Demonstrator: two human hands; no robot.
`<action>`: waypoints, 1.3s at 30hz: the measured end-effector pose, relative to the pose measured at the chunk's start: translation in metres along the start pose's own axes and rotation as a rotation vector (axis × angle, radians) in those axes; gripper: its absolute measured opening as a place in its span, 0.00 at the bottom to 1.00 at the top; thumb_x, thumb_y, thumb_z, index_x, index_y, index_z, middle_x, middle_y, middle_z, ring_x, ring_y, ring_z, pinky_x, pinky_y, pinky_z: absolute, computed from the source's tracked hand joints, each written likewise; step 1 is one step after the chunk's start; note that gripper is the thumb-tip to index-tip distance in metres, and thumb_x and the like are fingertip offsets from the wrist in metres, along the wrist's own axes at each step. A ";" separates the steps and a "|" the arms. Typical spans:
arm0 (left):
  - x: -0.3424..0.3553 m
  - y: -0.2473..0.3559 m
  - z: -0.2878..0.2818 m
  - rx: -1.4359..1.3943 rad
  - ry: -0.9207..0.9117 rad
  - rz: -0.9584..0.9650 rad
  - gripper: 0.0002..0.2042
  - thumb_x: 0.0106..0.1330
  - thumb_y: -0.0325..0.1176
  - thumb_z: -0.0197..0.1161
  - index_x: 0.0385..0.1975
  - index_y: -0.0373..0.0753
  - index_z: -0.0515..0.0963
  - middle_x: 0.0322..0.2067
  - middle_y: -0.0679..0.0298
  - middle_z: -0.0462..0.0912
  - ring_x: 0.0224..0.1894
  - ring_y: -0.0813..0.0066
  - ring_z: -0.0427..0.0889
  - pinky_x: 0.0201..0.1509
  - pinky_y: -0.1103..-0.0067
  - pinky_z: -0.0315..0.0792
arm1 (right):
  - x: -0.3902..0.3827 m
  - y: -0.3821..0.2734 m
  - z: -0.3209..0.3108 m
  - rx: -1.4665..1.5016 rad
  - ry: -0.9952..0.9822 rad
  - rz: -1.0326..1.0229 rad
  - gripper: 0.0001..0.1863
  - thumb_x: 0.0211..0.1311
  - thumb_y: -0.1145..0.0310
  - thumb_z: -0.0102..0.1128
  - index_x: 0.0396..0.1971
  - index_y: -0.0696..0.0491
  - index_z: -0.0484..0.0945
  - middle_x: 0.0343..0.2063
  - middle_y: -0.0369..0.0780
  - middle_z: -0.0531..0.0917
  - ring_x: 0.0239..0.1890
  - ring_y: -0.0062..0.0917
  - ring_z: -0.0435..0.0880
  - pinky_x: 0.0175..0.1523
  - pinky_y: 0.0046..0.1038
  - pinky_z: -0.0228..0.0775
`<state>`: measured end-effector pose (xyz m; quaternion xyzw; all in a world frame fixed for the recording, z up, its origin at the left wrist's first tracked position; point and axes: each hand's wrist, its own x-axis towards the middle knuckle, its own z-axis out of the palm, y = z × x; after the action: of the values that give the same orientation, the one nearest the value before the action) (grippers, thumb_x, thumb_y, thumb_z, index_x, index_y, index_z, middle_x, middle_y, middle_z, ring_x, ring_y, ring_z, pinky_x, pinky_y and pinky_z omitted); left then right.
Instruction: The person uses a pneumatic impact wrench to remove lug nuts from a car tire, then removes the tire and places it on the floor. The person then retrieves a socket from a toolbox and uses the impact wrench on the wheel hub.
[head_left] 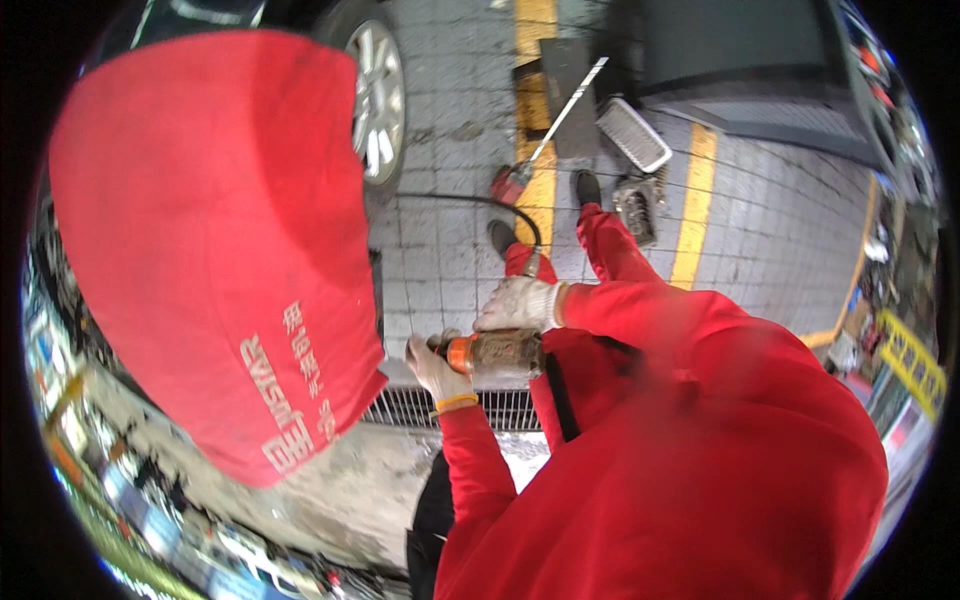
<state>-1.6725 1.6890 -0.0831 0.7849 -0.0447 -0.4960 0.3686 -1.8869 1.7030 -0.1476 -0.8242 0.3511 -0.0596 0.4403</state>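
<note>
- The right hand [518,303] clasps the air tool [508,353], which lies between the 2 hands, likely bearing its weight.
- The left hand [441,376] meets its front, perhaps steadying; I cannot tell whether it is closed.
- Beyond the right grip, 1 hose [528,218] probably feeds air.

Gap over floor [430,270] beside red cover [220,230], hose [525,216] crossing

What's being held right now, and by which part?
A power tool: the right hand grips it at its hose end; the left hand is at its orange-ringed end, grip unclear.
</note>
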 end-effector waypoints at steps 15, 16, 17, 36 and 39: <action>-0.030 0.038 0.030 -0.464 0.040 0.234 0.20 0.85 0.56 0.56 0.40 0.44 0.78 0.37 0.68 0.83 0.47 0.69 0.84 0.59 0.67 0.81 | 0.028 0.011 -0.017 0.322 -0.029 -0.084 0.25 0.68 0.56 0.66 0.64 0.40 0.79 0.51 0.42 0.90 0.56 0.45 0.91 0.59 0.47 0.84; -0.026 0.036 0.025 -0.497 -0.005 0.236 0.20 0.85 0.56 0.56 0.40 0.45 0.79 0.38 0.68 0.83 0.47 0.69 0.84 0.59 0.68 0.81 | 0.028 0.007 -0.030 0.348 -0.073 -0.071 0.25 0.68 0.56 0.65 0.65 0.39 0.79 0.51 0.42 0.90 0.56 0.45 0.91 0.59 0.47 0.84; -0.023 0.035 0.020 -0.528 -0.051 0.239 0.20 0.85 0.56 0.56 0.40 0.45 0.79 0.38 0.69 0.83 0.47 0.70 0.84 0.58 0.69 0.81 | 0.029 0.002 -0.043 0.374 -0.116 -0.057 0.25 0.68 0.57 0.65 0.65 0.39 0.78 0.51 0.42 0.90 0.56 0.45 0.91 0.59 0.47 0.84; -0.018 0.071 -0.003 0.183 0.082 0.640 0.23 0.85 0.53 0.58 0.64 0.40 0.78 0.49 0.61 0.86 0.50 0.67 0.86 0.60 0.68 0.81 | 0.055 -0.021 -0.064 0.394 -0.111 -0.009 0.22 0.73 0.55 0.61 0.64 0.38 0.81 0.49 0.42 0.91 0.55 0.44 0.91 0.60 0.44 0.83; -0.028 0.074 -0.013 -0.153 -0.191 0.238 0.29 0.82 0.58 0.59 0.62 0.35 0.75 0.45 0.56 0.85 0.44 0.59 0.85 0.61 0.58 0.80 | 0.054 -0.026 -0.069 0.539 -0.114 0.006 0.19 0.69 0.53 0.63 0.56 0.40 0.84 0.44 0.41 0.92 0.51 0.44 0.93 0.56 0.46 0.85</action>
<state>-1.6543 1.6543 -0.0132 0.6929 -0.1344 -0.5231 0.4776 -1.8609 1.6308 -0.0976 -0.6785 0.2995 -0.1032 0.6627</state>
